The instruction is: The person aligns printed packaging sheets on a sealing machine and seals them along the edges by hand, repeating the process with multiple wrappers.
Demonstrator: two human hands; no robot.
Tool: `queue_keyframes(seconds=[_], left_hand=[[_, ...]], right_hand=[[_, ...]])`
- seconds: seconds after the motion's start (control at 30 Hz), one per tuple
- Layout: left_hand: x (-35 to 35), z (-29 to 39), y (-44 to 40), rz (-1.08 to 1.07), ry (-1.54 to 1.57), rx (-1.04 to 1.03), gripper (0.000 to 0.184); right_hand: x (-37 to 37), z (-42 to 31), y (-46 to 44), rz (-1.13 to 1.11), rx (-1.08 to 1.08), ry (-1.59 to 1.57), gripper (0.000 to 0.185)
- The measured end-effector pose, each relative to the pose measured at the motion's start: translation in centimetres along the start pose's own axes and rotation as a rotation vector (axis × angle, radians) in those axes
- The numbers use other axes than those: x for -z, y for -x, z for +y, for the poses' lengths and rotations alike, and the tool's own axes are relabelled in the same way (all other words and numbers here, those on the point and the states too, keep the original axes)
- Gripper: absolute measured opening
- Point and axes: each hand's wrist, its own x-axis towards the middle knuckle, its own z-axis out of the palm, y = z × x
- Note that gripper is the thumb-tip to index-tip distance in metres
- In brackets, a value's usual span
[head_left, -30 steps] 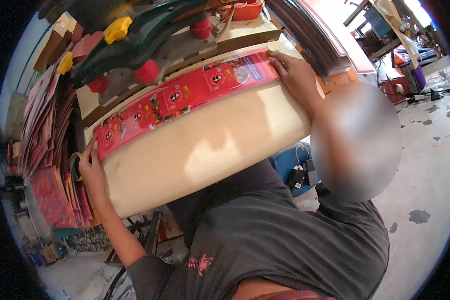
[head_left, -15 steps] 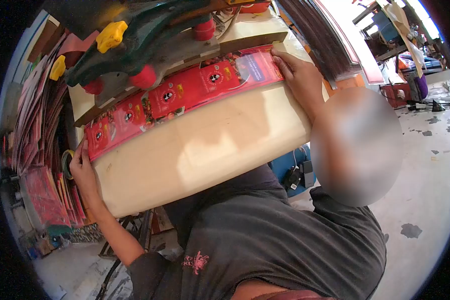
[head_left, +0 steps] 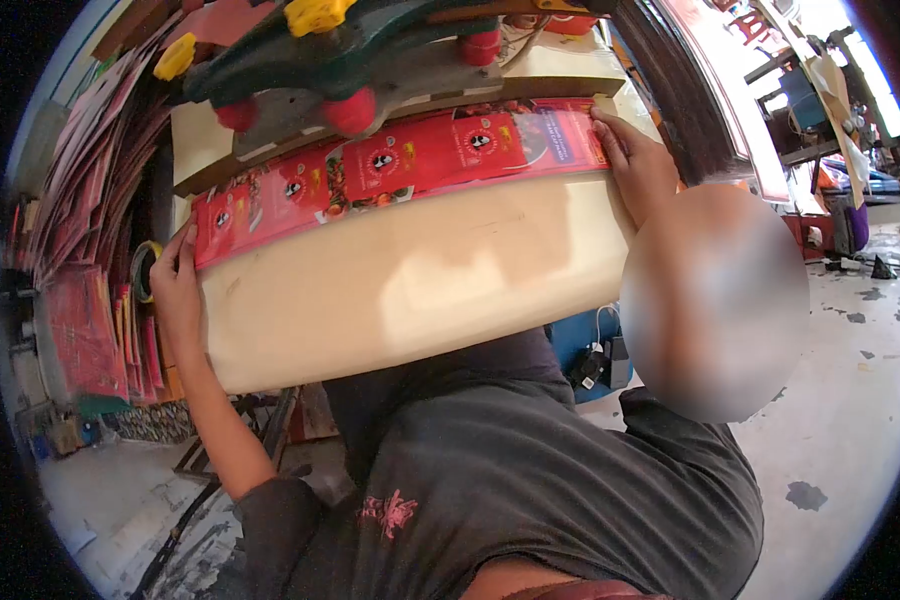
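Observation:
A long red printed plastic strip (head_left: 405,170) with repeated round logos and food pictures lies across the pale, smooth work board (head_left: 310,300). At its left end, my left hand (head_left: 178,280) is closed on the edge, thumb on top. My right hand (head_left: 638,160) grips the opposite end, the thumb near the strip's purple panel. The strip's far long edge runs along a raised ledge (head_left: 200,170) beneath a dark green machine part (head_left: 380,60). The undersides of both hands are hidden.
Red feet (head_left: 348,110) and a yellow knob (head_left: 315,14) are on the machine. Stacked printed sheets (head_left: 85,190) and a tape roll (head_left: 144,270) are at left. A charger (head_left: 592,368) lies on a blue surface at lower right of the board.
The view has shifted, so the board, strip and machine appear further right and more level. Both hands stay at the two ends of the strip.

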Motion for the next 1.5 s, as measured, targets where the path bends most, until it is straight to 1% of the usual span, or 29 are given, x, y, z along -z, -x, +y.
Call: queue_keyframes(seconds=[0.1, 0.13, 0.17, 0.2, 0.23, 0.27, 0.3, 0.33, 0.37, 0.4, 0.5, 0.6, 0.73, 0.83, 0.9, 0.93, 1.0, 1.03, 1.07, 1.1, 1.13, 1.17, 1.2, 1.23, 1.27, 1.33, 1.4, 1.5], left_hand=[[0.3, -0.3, -0.1, 0.022, -0.079, -0.047, 0.04], [0.1, -0.9, -0.3, 0.024, -0.056, -0.057, 0.04], [0.1, -0.9, -0.3, 0.034, -0.041, -0.061, 0.04], [0.3, 0.6, 0.3, 0.037, -0.027, -0.021, 0.039], [0.2, -1.1, 0.0, 0.066, -0.047, -0.061, 0.038], [0.6, 0.9, 0.6, 0.064, -0.061, -0.009, 0.037], [0.4, 0.3, 0.3, 0.084, -0.068, -0.03, 0.036], [-0.5, -2.8, -0.7, 0.099, 0.031, -0.107, 0.035], [-0.3, -1.5, -0.3, 0.105, 0.028, -0.091, 0.033], [-0.2, -1.1, -0.1, 0.129, 0.023, -0.077, 0.033], [0.2, -0.7, 0.0, 0.054, 0.053, -0.024, 0.032], [0.1, -0.6, 0.1, 0.071, 0.095, -0.038, 0.032], [0.1, -1.3, -0.1, 0.082, 0.058, -0.064, 0.032], [0.1, -1.3, -0.1, 0.082, 0.055, -0.082, 0.032], [0.1, -1.2, -0.1, 0.058, 0.086, -0.038, 0.032], [0.2, -1.3, 0.0, 0.053, 0.09, -0.043, 0.032], [0.0, -1.8, -0.1, 0.106, -0.075, -0.079, 0.031], [0.3, -0.9, 0.2, 0.093, -0.058, -0.039, 0.033], [0.2, -0.4, 0.2, 0.063, -0.024, -0.018, 0.035], [0.0, -2.0, -0.4, 0.044, 0.053, -0.053, 0.041], [0.1, -1.8, -0.2, 0.059, -0.024, -0.068, 0.042], [-0.1, -2.4, -0.6, 0.027, 0.048, -0.042, 0.043], [-0.2, -1.6, -0.6, -0.001, 0.032, -0.092, 0.045], [-0.6, -2.2, -0.9, 0.015, 0.065, -0.058, 0.046], [-1.0, -1.7, -0.8, -0.007, 0.077, -0.079, 0.046], [-0.7, -0.9, -0.6, 0.018, 0.007, -0.023, 0.046], [-0.1, -0.8, -0.5, 0.002, 0.009, -0.046, 0.046], [-0.2, -0.9, -0.6, -0.004, 0.062, -0.022, 0.045]], right_hand=[[-0.2, 0.5, -0.2, -0.007, -0.025, -0.009, 0.032], [-0.5, 0.8, -0.2, -0.007, -0.011, -0.041, 0.032], [-0.3, 0.4, -0.2, 0.007, 0.048, -0.092, 0.034], [0.1, -0.1, -0.1, -0.034, -0.002, -0.106, 0.034], [0.0, 0.1, -0.3, -0.05, 0.009, -0.084, 0.035], [0.1, 0.0, -0.2, -0.044, 0.043, -0.112, 0.036], [0.0, 0.1, -0.3, -0.057, 0.046, -0.112, 0.037], [-0.1, 0.2, -0.5, -0.033, 0.079, -0.073, 0.039], [0.4, -0.4, -0.3, -0.089, -0.001, -0.082, 0.04], [0.3, -0.6, -0.3, -0.095, 0.025, -0.092, 0.04], [0.6, -1.0, -0.3, -0.099, -0.024, -0.018, 0.04], [0.5, -1.1, -0.1, -0.079, 0.014, -0.052, 0.037], [0.0, -0.3, -0.3, -0.071, 0.027, -0.087, 0.038], [0.3, -0.2, -0.2, -0.086, -0.007, -0.045, 0.038], [0.4, -0.3, -0.3, -0.079, 0.05, -0.048, 0.038], [0.2, -0.4, -0.4, -0.075, 0.044, -0.044, 0.038], [0.4, -0.2, -0.3, -0.142, 0.011, -0.194, 0.037], [0.9, -1.8, 0.2, -0.143, -0.026, -0.204, 0.037], [1.0, -1.9, 0.5, -0.125, -0.05, -0.22, 0.037], [0.8, -1.5, 0.5, -0.075, -0.004, -0.258, 0.035], [0.0, -0.2, 0.3, -0.016, 0.038, -0.217, 0.035], [0.0, -0.1, 0.3, -0.006, -0.006, -0.103, 0.037], [-0.5, 1.0, 0.1, 0.05, 0.039, -0.048, 0.037], [-0.7, 1.4, -0.2, 0.017, -0.008, 0.037, 0.035], [-0.4, 1.0, -0.2, 0.027, 0.006, 0.041, 0.033], [-0.6, 1.7, -0.5, 0.041, 0.038, 0.051, 0.032], [-0.2, 0.9, -0.2, 0.042, 0.026, 0.057, 0.032], [-0.4, 1.2, -0.5, 0.039, 0.021, 0.061, 0.031]])
